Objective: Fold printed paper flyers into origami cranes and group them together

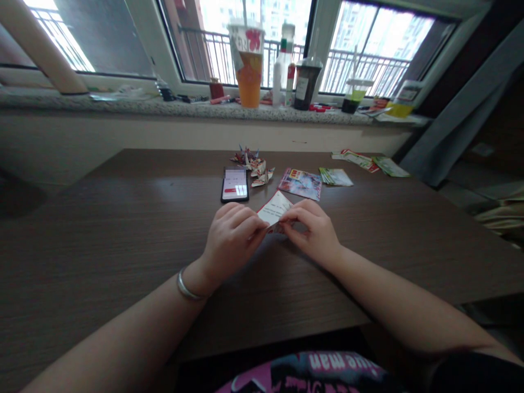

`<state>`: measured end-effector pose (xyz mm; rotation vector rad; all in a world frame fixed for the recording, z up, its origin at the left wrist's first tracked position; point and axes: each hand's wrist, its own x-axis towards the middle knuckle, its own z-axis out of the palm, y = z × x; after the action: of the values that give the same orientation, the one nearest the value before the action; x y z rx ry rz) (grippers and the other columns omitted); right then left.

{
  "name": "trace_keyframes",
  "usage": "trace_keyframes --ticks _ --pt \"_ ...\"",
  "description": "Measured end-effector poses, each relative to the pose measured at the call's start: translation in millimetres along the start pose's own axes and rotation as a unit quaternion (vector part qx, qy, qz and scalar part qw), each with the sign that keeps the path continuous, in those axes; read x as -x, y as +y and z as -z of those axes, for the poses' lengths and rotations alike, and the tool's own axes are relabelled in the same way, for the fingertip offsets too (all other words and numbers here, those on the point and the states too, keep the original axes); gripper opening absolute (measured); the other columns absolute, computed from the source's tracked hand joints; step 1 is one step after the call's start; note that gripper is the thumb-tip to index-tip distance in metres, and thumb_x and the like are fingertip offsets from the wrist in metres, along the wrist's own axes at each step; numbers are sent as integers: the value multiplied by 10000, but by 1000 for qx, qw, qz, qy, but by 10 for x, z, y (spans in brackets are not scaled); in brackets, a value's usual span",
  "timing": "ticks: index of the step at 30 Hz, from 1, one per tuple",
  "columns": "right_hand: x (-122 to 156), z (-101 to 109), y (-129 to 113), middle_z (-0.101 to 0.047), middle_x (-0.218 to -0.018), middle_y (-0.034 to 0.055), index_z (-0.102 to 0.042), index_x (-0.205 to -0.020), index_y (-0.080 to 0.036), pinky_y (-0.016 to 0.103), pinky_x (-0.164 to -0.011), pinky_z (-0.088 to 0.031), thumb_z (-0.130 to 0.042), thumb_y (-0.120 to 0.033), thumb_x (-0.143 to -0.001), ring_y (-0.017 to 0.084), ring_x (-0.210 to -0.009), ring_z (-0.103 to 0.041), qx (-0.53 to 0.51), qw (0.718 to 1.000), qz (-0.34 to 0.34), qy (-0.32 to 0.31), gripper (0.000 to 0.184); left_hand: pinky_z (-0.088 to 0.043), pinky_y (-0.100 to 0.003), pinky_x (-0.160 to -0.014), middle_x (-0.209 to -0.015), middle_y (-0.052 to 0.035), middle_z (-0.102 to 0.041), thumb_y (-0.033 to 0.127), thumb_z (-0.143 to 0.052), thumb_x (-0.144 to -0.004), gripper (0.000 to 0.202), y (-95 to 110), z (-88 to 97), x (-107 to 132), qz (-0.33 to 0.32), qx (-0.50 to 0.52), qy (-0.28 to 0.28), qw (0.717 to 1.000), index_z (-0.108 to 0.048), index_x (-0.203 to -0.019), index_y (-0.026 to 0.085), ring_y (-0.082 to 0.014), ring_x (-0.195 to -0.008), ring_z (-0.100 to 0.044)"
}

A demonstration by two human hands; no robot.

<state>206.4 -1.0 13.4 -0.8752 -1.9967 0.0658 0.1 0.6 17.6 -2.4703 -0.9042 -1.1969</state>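
Note:
A small sheet of printed paper [273, 209], white with dark text and a red edge, is held between my two hands over the table. Its near edge looks folded up. My left hand [235, 232], with a silver bangle on the wrist, pinches the near left part. My right hand [313, 229] pinches the near right edge between thumb and fingers. Just beyond the left hand lies a phone [235, 184] with its screen lit. Several folded paper pieces [262, 173] are heaped beside the phone. Behind my right hand is a stack of colourful printed paper [302, 183].
Green and white packets [336, 177] lie right of the printed stack, with more packets [360, 160] near the table's far right edge. On the windowsill [196, 109] stand a tall cup of orange drink [249, 76], bottles and a dark cup [306, 84]. The brown table [123, 234] spreads around my hands.

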Motion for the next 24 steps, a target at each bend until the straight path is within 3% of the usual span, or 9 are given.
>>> trace_keyframes --ticks 9,24 --pt "-26 37 -48 -607 -797 23 -619 -821 -210 302 -717 -480 -610 -138 -805 164 -785 -568 17 999 25 -13 75 -434 -335 -787 -699 14 -612 193 -628 -852 111 87 114 -63 -51 -37 6 998 -577 -754 207 -151 -701 -540" --pt "-20 21 54 -594 -754 12 -622 -784 -213 285 -701 -463 -616 -156 -789 160 -761 -557 38 998 14 -46 57 -427 -353 -817 -727 -5 -627 219 -589 -880 146 64 97 -35 -29 -49 -35 998 -596 -735 201 -162 -722 -548"
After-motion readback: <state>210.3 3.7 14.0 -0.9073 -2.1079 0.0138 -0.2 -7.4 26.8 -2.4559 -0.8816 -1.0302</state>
